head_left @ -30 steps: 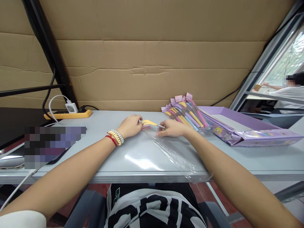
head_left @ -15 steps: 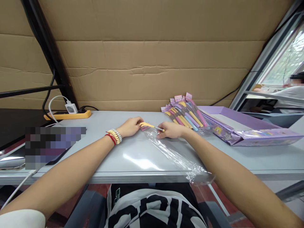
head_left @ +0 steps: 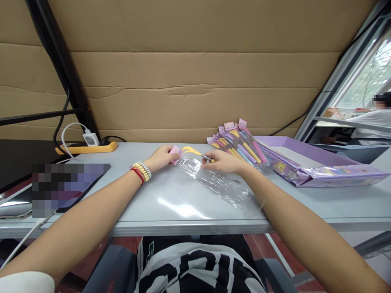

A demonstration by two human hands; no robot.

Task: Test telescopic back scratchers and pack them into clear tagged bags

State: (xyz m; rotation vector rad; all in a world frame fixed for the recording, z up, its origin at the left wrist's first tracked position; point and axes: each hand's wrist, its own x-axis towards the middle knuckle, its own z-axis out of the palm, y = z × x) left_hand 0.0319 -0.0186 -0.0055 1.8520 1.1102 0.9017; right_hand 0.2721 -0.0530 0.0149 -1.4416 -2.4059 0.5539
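My left hand [head_left: 163,158] is closed on the pink header card [head_left: 175,154] of a clear plastic bag [head_left: 220,183]. The bag looks flat and stretches to the right across the desk, passing under my right forearm. My right hand [head_left: 224,160] pinches a slim yellow-and-silver item [head_left: 206,157], pen-like, with a yellow loop [head_left: 192,150] at its left end. That loop reaches close to the header card, above the bag. Part of the item is hidden by my right fingers. Just behind my right hand lies a pile of packaged pen-like sticks [head_left: 240,142] in several colours.
An open purple box [head_left: 336,173] sits to the right on the grey desk [head_left: 146,211]. At left are a tablet-like device [head_left: 77,195] and a yellow power strip [head_left: 102,149] with a white charger. Cardboard [head_left: 195,69] lines the back. Another person [head_left: 371,118] is at far right.
My left hand has shifted slightly left and up with the header card, which shows more now. The bag's far end has drawn up from the desk's front edge. The yellow loop sits slightly higher.
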